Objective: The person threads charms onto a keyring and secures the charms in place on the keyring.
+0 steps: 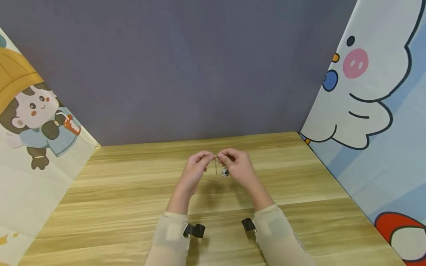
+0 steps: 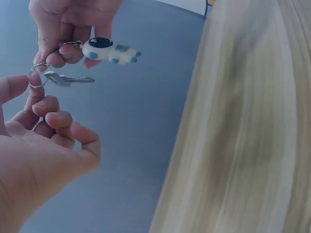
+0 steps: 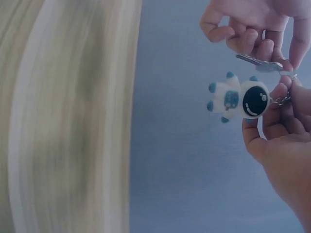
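Left grip (image 1: 195, 166) and right grip (image 1: 239, 164) pinch the ring (image 1: 215, 159), key (image 2: 70, 79) hanging between them.

Cartoon panels (image 1: 369, 85) flank a grey wall (image 1: 179, 74) and wood-grain tabletop (image 1: 119, 195).

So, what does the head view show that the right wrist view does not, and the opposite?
Only the head view shows the cartoon-printed side walls, the sleeves and the black wrist devices. Only the right wrist view clearly shows the chain and blue chest panel of the white figurine. Both show the figurine, key, left hand, right hand and tabletop.
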Available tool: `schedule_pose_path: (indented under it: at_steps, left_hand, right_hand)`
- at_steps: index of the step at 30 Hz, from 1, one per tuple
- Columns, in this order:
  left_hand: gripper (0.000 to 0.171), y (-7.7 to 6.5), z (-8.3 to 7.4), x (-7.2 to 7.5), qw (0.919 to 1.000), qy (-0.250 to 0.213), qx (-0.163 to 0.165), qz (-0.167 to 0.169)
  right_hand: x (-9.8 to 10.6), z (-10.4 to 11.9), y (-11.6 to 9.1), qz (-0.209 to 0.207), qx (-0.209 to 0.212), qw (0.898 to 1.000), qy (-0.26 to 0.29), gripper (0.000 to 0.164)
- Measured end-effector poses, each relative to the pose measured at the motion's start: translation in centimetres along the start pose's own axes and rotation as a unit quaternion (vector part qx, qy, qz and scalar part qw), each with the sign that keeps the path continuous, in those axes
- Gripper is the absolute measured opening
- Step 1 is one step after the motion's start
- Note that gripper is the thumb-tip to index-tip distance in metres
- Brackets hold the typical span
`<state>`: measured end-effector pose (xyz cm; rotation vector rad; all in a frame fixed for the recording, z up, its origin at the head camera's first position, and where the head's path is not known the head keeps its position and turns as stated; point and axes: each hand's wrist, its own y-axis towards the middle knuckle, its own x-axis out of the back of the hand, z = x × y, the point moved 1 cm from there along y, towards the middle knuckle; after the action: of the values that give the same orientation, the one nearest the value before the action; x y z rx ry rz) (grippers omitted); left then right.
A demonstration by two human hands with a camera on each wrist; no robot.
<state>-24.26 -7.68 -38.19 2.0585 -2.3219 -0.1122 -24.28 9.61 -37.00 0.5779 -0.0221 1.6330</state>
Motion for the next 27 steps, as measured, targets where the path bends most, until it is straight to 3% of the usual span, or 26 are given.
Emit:
schedule_pose_path:
  at_steps: [4,8,18,27]
  left_hand:
    - [0.024,-0.4,-0.6,0.1,0.9991,0.042,-0.003,0.01]
    - [0.024,-0.7,-0.9,0.0,0.9989,0.041,-0.012,0.02]
    - [0.017,-1.0,-0.8,-0.7,0.9953,-0.086,-0.006,0.044]
    - [0.017,-1.0,-0.7,-0.8,0.9933,-0.105,-0.002,0.049]
  right_hand:
    - [0.2,0.7,-0.3,0.013,0.016,0.999,-0.05,0.018]
    - [0.3,1.2,-0.6,0.02,0.028,0.997,-0.072,0.02]
    - [0.6,1.2,-1.1,-0.01,0.022,1.0,-0.019,0.019]
    - [0.6,1.2,-1.2,-0.013,0.01,1.0,0.004,0.017]
